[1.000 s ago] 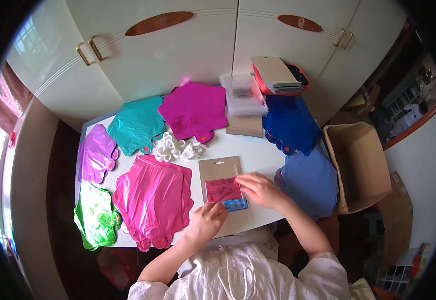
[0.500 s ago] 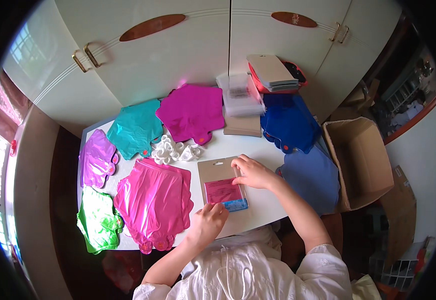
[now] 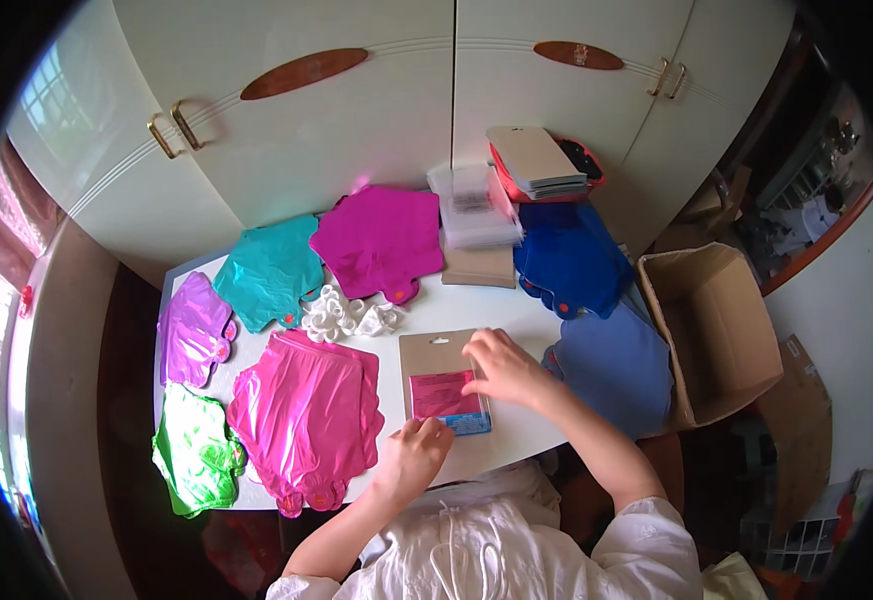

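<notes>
A flat package lies on the white table in front of me: a grey-beige backing card (image 3: 429, 352) with a hang hole, bearing a pink and blue printed sheet (image 3: 445, 394). Clear plastic seems to cover it. My right hand (image 3: 505, 368) is over its right edge, thumb and fingers curved and apart, the thumb close to the pink part. At the lower left corner my left hand (image 3: 417, 456) is closed, fingertips bent together; what they pinch is hidden. A stack of shiny pink foil balloons (image 3: 307, 420) lies just left of it.
Foil balloons in green (image 3: 197, 450), purple (image 3: 195, 328), teal (image 3: 272, 270), magenta (image 3: 382, 240) and blue (image 3: 575, 260) ring the table. White ribbon coils (image 3: 342, 315), clear sleeves (image 3: 477, 210) and stacked cards (image 3: 537, 155) are farther back. An open cardboard box (image 3: 712, 330) stands right.
The whole scene sits slightly lower in the picture, as the view has tilted. Both hands stay at nearly the same places on the package.
</notes>
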Tool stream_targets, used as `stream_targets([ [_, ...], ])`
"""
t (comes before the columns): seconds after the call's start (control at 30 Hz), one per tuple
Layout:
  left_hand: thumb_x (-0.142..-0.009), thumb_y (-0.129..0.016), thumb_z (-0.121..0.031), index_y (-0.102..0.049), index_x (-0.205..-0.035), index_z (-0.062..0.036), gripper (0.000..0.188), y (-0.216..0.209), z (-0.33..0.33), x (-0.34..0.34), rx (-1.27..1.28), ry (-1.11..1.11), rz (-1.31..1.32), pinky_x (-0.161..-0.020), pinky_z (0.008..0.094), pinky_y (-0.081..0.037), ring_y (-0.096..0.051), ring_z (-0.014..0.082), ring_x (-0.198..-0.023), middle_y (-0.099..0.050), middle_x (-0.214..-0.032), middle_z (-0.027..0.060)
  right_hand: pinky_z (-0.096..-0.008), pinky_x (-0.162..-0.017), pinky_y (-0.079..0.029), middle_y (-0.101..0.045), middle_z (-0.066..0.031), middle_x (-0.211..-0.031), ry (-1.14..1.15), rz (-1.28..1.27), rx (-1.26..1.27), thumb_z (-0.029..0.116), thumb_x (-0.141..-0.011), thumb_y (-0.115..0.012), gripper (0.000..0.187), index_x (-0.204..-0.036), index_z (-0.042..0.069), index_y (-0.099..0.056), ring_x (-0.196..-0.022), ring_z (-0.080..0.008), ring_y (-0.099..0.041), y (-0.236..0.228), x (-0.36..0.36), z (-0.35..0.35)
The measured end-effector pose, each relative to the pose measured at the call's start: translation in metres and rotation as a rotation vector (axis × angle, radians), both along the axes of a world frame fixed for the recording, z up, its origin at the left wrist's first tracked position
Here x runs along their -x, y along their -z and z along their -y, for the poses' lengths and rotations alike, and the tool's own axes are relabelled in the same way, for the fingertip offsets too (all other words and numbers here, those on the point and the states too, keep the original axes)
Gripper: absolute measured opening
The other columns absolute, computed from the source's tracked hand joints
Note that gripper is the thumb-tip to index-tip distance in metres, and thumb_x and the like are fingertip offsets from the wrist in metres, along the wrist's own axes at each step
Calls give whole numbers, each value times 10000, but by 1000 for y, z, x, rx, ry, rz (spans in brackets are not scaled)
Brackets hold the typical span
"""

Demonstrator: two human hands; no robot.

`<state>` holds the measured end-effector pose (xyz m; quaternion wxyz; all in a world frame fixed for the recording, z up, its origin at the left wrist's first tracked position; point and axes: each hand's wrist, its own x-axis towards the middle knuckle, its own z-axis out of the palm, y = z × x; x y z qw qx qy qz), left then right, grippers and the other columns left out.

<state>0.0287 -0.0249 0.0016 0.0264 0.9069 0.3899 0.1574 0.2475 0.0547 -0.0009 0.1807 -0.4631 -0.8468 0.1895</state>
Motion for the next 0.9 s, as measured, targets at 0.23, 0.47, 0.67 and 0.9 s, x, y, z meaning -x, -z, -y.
stream_targets([
  [0.23, -688, -603, -77, -578, -818, -84, 133, -1, 7, -12, -13, -58, 48, -583, 326, -493, -561, 204, -756, -554, -847, 34, -367, -1020, -408, -570, -85, -1216, -146, -80, -104, 170, -701, -754, 464, -1138, 85, -623, -1205, -249, -491, 10, -2, 43],
  [0.47, -776, -620, -131, -555, -830, -66, 107, 25, 23, -51, 58, -38, 160, -685, 367, -422, -519, 253, -808, -513, -827, 85, -364, -1034, -399, -561, -82, -1253, -113, -132, -105, 140, -709, -735, 451, -1146, 93, -633, -1226, -249, -479, 17, -2, 47],
  [0.67, -786, -616, -124, -542, -820, -49, 110, 23, 25, -53, 220, -96, 225, -636, 375, -450, -527, 254, -731, -520, -820, 93, -365, -1055, -372, -560, -90, -1252, -125, -164, -96, 151, -725, -723, 433, -1143, 85, -633, -1228, -250, -474, 23, -5, 45],
  [0.9, -822, -565, -138, -526, -824, -43, 102, 22, 22, -60, 144, -42, 141, -646, 361, -463, -537, 243, -747, -512, -802, 88, -372, -1068, -351, -552, -86, -1268, -129, -142, -107, 177, -770, -690, 395, -1152, 96, -630, -1253, -238, -455, 25, -6, 46],
])
